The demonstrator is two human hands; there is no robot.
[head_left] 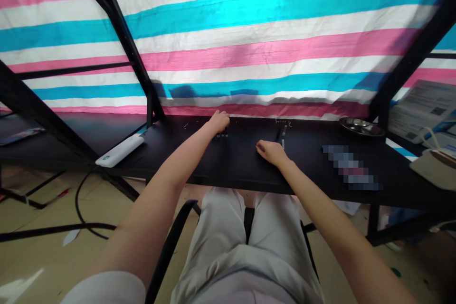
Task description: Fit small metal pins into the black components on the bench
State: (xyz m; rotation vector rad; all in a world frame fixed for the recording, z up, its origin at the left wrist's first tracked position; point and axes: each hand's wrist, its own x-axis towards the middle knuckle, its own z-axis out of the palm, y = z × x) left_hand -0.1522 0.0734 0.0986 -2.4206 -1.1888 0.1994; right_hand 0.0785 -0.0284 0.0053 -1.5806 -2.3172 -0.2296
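Observation:
My left hand (219, 121) reaches to the back of the black table (199, 166). Its fingers are curled down, and whatever lies between them is hidden. Just under its fingertips are several small dark pieces with pale ends (222, 136). My right hand (271, 152) rests closer to me, its fingers closed; I cannot make out anything in them. Behind it lie a slim pen-like stick (284, 137), dark with a clear part, and a thin dark piece (278, 133). A row of tiny white bits (283, 121) sits near the back edge.
A round metal dish (361, 127) stands at the back right, with a blurred-out flat item (351, 167) before it. On the left lies a long white device (121, 150). Black frame bars (123, 33) rise at both sides, and a striped sheet (256, 52) hangs behind.

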